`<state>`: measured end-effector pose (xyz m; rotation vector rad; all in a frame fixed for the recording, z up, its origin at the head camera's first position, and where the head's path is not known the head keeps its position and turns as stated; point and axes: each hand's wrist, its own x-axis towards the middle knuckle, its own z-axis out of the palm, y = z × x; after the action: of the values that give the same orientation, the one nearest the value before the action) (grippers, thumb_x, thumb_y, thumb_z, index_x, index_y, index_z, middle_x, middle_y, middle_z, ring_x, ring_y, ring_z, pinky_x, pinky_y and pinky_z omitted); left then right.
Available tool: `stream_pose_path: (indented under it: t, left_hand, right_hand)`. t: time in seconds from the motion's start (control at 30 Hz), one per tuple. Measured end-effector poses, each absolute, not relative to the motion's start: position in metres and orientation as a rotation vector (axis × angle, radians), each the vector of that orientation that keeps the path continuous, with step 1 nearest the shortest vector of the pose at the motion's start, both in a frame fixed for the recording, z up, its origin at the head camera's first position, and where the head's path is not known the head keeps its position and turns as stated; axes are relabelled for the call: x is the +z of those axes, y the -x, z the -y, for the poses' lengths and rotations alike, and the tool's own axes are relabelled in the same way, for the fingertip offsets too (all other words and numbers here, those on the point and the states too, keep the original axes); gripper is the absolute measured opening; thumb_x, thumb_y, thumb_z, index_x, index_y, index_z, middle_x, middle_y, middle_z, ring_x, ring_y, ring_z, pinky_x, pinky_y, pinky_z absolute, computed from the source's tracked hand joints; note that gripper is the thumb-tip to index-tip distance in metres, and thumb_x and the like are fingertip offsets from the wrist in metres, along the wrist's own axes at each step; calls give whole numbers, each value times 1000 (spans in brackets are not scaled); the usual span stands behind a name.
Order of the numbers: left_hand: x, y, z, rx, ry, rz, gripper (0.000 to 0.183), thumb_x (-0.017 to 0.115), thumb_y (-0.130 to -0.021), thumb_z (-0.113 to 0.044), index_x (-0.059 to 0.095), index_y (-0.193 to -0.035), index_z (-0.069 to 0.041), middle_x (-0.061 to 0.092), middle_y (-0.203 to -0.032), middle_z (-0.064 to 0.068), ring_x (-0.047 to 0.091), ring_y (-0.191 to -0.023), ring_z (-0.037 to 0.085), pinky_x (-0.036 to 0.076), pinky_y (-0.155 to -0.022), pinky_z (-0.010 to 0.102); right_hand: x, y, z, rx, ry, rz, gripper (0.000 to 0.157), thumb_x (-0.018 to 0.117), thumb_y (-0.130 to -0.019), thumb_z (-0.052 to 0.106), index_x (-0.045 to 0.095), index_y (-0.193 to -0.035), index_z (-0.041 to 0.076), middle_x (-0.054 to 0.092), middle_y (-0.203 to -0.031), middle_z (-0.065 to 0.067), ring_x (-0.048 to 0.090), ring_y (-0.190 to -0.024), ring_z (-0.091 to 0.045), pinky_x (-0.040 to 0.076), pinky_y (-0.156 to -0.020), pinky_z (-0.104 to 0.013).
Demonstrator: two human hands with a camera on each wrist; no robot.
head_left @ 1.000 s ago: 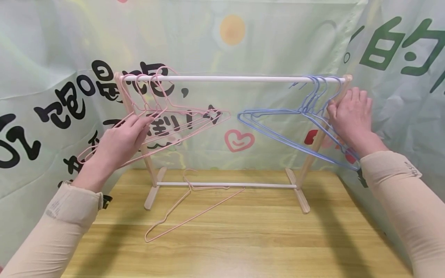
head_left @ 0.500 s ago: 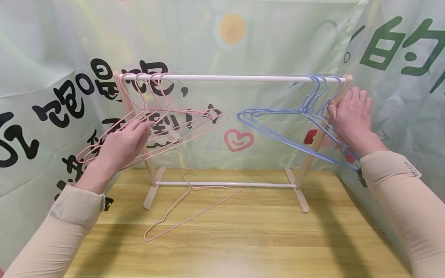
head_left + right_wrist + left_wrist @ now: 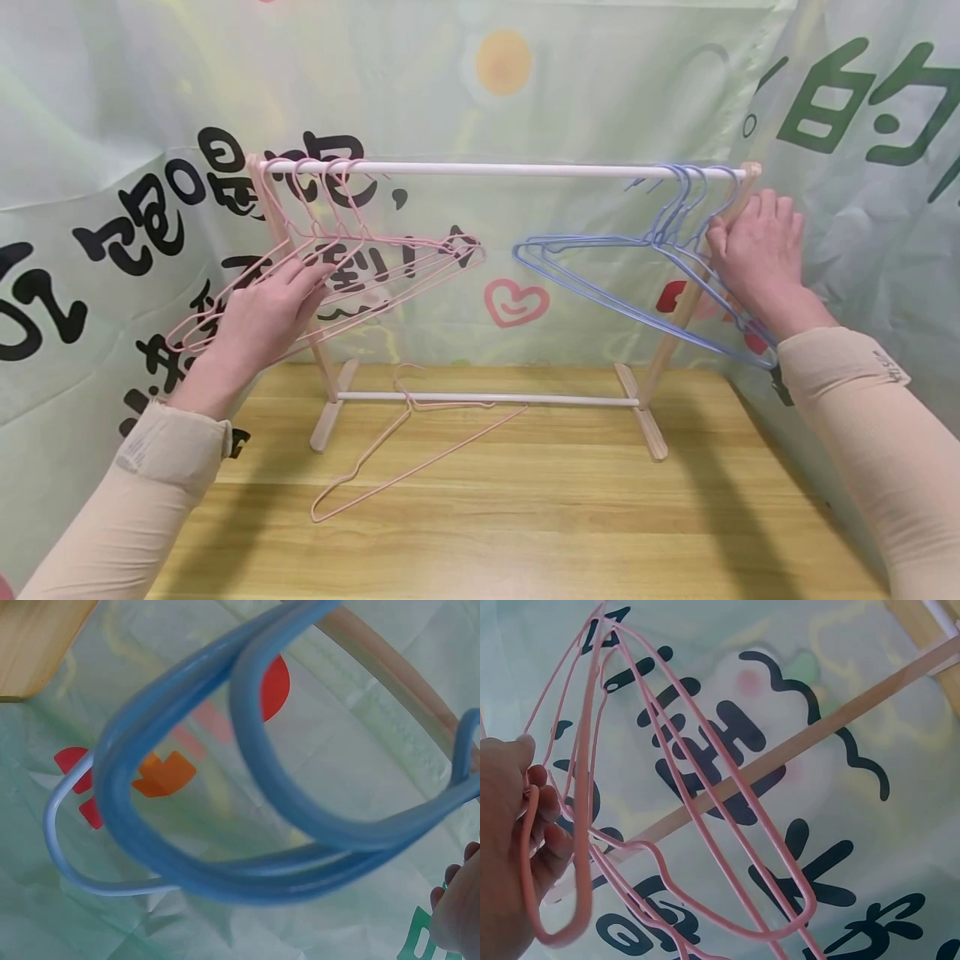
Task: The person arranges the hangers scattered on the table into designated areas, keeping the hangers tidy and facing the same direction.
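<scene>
My left hand (image 3: 266, 321) pinches the nearest pink wire hanger (image 3: 583, 787) by its shoulder, close to the neck. That hanger's hook sits over the white top rod (image 3: 480, 169), beside several other pink hangers at the left end. In the left wrist view, fingers (image 3: 547, 802) curl at the wire. My right hand (image 3: 761, 246) grips the upper part of the rack's right wooden post (image 3: 678, 312), fingers near the top. Several blue hangers (image 3: 585, 241) hang at the rod's right end, their loops filling the right wrist view.
Another pink hanger (image 3: 420, 469) lies on the wooden table (image 3: 570, 517), its hook beyond the rack's lower white rod (image 3: 555, 400). Wooden feet (image 3: 648, 421) support the rack. A printed cloth (image 3: 450, 100) hangs behind and at both sides.
The nearest pink hanger's hook, raised above the rod a second ago, has come down onto it. My left hand shifted slightly with it. The right hand has stayed on the post.
</scene>
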<state>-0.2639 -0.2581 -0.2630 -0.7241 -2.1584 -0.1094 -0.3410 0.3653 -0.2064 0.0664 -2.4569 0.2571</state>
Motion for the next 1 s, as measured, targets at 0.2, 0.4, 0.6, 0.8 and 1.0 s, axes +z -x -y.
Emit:
stream_pose_path:
  t: [0.2, 0.4, 0.6, 0.8, 1.0]
  left_hand:
    - [-266, 264, 258, -119, 667, 2166, 36, 75, -95, -14, 65, -129, -8, 64, -100, 13, 54, -57, 26, 43, -42, 42]
    - [-271, 261, 259, -173, 581, 2178, 37, 74, -95, -16, 65, -131, -7, 65, -111, 15, 66, -70, 31, 50, -48, 46]
    - [-275, 255, 255, -260, 563, 2096, 34, 73, -95, -14, 67, -127, -5, 68, -115, 17, 68, -90, 38, 55, -69, 53]
    - [-289, 249, 246, -365, 579, 1977, 26, 68, -97, -13, 68, -120, 0, 70, -106, 19, 67, -85, 36, 54, -72, 52]
    - [-314, 244, 237, -450, 570, 1923, 26, 65, -96, -10, 69, -120, -1, 72, -100, 15, 69, -80, 32, 50, -61, 45]
  right_hand:
    - [-207, 341, -365, 250, -65, 2456, 38, 35, -102, 25, 38, -94, -12, 34, -97, -28, 30, -94, -48, 25, -81, -59]
    - [-207, 342, -365, 248, -64, 2460, 38, 35, -102, 25, 38, -94, -12, 34, -97, -28, 30, -95, -48, 25, -81, -59]
    - [-207, 342, -365, 248, -70, 2456, 38, 35, -102, 25, 38, -94, -12, 34, -97, -28, 30, -95, -48, 25, -81, -59]
    - [-207, 341, -365, 256, -66, 2456, 39, 36, -102, 25, 39, -94, -13, 35, -98, -29, 30, -95, -49, 26, -83, -60]
    - [-206, 341, -364, 269, -60, 2460, 39, 36, -102, 25, 39, -97, -13, 35, -100, -29, 30, -97, -49, 25, -84, -60]
